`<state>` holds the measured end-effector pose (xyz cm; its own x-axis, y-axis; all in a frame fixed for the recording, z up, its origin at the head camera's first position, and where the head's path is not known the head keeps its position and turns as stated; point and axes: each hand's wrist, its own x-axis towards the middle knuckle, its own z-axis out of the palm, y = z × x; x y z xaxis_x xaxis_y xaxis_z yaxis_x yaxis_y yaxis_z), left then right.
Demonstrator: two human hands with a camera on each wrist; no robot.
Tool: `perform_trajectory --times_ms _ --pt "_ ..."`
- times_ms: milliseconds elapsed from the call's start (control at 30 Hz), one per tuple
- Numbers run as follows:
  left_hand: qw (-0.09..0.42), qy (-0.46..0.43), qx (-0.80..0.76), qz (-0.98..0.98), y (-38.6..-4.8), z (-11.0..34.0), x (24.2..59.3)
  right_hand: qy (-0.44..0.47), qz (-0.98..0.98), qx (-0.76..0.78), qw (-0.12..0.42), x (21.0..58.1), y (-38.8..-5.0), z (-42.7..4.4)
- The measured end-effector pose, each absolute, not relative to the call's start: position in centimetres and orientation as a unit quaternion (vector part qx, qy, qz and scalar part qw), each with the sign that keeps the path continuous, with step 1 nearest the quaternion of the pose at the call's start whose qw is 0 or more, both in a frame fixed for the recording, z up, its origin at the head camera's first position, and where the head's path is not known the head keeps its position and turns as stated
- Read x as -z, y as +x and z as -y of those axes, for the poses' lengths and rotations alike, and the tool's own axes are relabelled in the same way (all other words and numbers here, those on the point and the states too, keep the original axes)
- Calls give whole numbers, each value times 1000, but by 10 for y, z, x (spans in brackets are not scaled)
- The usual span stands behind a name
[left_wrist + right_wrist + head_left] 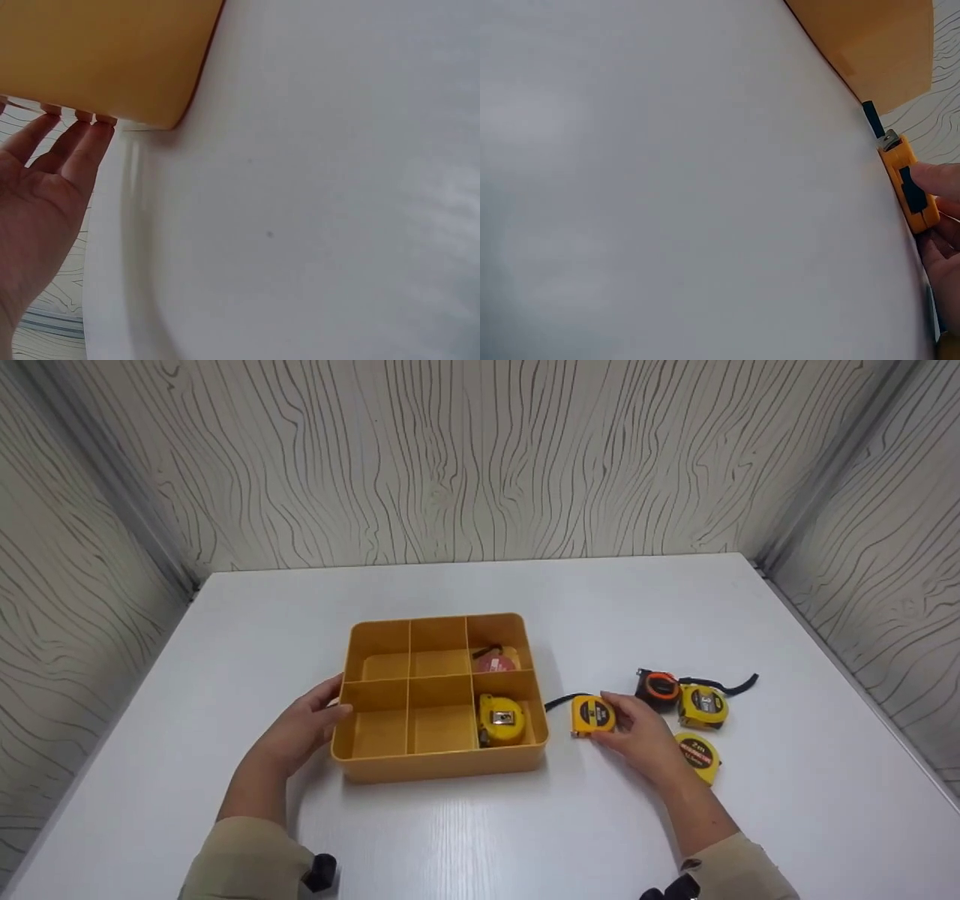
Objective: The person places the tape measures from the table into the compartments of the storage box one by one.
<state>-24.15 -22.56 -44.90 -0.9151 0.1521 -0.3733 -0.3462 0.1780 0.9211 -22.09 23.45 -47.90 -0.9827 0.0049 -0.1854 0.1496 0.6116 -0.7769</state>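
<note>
A yellow-orange box with six compartments (442, 766) stands on the white table. My left hand (304, 727) grips its left wall, thumb at the rim and fingers along the outside; in the left wrist view the fingertips touch the box (97, 60). Right of the box, my right hand (637, 735) pinches a small orange-yellow tape measure (591, 715) between thumb and fingers. That tape measure (909, 184) stays down at the table, its black strap pointing toward the box. A yellow tape measure (504, 721) lies in the near right compartment, a reddish one (496, 661) in the far right compartment.
Beyond my right hand lie a black and orange tape measure (658, 688) and a yellow one (703, 706) with a black strap. Another yellow tape measure (697, 756) is partly behind my right wrist. Wood-patterned panels (465, 465) enclose the table's back and sides.
</note>
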Motion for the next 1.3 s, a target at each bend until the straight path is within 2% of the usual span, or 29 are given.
perform_trajectory --times_ms 867,1300 --pt "191 -74 -634 -746 -242 223 448 72 -871 480 72 485 -221 -234" --pt "190 -67 -632 -749 -242 225 450 61 -862 501 44 454 -230 -238"
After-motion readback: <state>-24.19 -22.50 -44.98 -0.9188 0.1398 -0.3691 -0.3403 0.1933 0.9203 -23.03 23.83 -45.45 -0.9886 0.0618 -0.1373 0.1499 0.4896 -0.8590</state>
